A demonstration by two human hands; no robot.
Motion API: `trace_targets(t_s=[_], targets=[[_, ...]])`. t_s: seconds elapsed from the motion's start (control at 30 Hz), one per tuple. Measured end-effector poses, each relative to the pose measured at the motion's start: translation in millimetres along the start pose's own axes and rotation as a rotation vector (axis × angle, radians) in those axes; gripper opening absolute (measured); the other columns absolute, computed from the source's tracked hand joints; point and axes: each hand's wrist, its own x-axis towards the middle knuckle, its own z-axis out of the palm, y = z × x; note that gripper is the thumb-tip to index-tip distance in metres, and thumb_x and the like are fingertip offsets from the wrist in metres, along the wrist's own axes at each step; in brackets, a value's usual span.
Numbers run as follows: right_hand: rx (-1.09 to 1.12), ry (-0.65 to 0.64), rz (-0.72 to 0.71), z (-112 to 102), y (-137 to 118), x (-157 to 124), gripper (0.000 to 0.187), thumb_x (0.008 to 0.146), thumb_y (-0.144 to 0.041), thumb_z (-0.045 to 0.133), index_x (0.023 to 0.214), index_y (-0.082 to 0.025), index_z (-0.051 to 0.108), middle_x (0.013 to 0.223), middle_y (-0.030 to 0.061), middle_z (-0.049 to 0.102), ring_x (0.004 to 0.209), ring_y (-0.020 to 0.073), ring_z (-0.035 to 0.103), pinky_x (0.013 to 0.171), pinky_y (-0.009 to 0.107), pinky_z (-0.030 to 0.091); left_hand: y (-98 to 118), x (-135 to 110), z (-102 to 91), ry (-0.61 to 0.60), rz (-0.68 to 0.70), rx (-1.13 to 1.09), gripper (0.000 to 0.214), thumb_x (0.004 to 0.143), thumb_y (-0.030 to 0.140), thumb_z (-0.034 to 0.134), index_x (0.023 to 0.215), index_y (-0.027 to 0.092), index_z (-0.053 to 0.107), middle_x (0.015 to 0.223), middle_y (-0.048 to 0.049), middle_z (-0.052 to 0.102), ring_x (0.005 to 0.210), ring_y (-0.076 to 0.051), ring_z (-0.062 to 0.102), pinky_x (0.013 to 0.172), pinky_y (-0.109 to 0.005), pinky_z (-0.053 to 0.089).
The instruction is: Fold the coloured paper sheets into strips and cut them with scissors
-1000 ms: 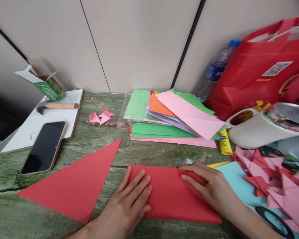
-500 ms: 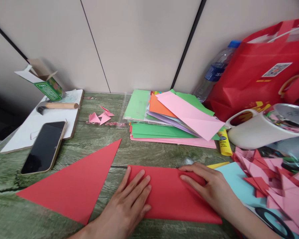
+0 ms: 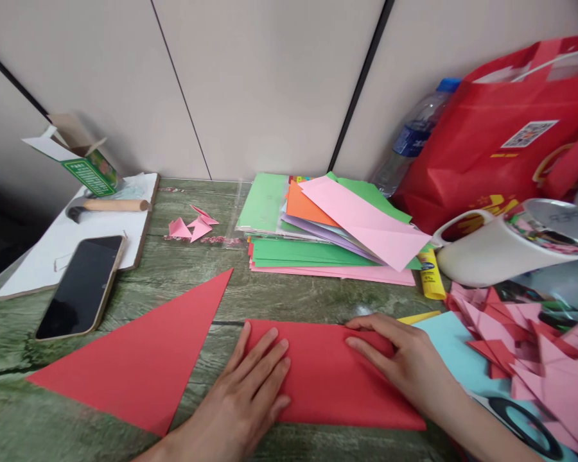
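Note:
A folded sheet of red paper (image 3: pixel 327 378) lies on the table in front of me. My left hand (image 3: pixel 248 391) rests flat on its left part, fingers stretched out and pressing it down. At the upper right edge, my right hand (image 3: pixel 404 356) has its thumb and fingers closed on the paper. The far right corner looks slightly raised, and that hand partly hides it. To the left lies a red paper triangle (image 3: pixel 139 359), apart from both hands.
Behind the sheet is a stack of coloured paper (image 3: pixel 327 250). A phone (image 3: pixel 81 285), a hammer (image 3: pixel 115 205) and small pink folded pieces (image 3: pixel 200 228) lie leftward. On the right are a glue stick (image 3: pixel 431 276), a white mug (image 3: pixel 491 250), scissors (image 3: pixel 525 423), folded paper pieces (image 3: pixel 553 385) and a red bag (image 3: pixel 462 147).
The view has shifted very slightly, so everything sits a little further left. Both hands keep the same places on the red paper.

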Motion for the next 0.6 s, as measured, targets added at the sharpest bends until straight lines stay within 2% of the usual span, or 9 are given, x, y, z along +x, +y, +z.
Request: trace_targets(t_s=[0.23, 0.47, 0.6], targets=[[-0.068, 0.054, 0.050, -3, 2, -1, 0.019, 0.084, -0.042, 0.055, 0.085, -0.024, 0.061, 0.082, 0.0017, 0.070, 0.071, 0.0191, 0.066, 0.063, 0.029, 0.051, -3, 2, 0.7, 0.005, 0.014, 0.033, 0.027, 0.094, 0.018, 0.043, 0.113, 0.008, 0.060, 0.122, -0.0108, 0.062, 0.126, -0.026, 0.045, 0.109, -0.050, 0.024], [-0.136, 0.041, 0.130, -8, -2, -1, 0.013, 0.085, -0.032, 0.051, 0.086, -0.022, 0.059, 0.075, 0.0023, 0.066, 0.063, 0.0177, 0.061, 0.055, 0.027, 0.046, -7, 4, 2.8, 0.048, 0.055, 0.041, 0.027, 0.095, 0.018, 0.041, 0.113, 0.010, 0.059, 0.122, -0.0080, 0.062, 0.131, -0.023, 0.037, 0.112, -0.046, 0.018], [-0.154, 0.035, 0.165, -10, -3, -2, 0.014, 0.085, -0.029, 0.048, 0.089, -0.020, 0.058, 0.073, 0.0033, 0.063, 0.062, 0.0173, 0.059, 0.052, 0.026, 0.043, -10, 4, 2.0, -0.013, 0.033, 0.004, 0.033, 0.096, 0.020, 0.037, 0.123, 0.011, 0.054, 0.127, -0.0077, 0.059, 0.131, -0.022, 0.036, 0.112, -0.046, 0.019]])
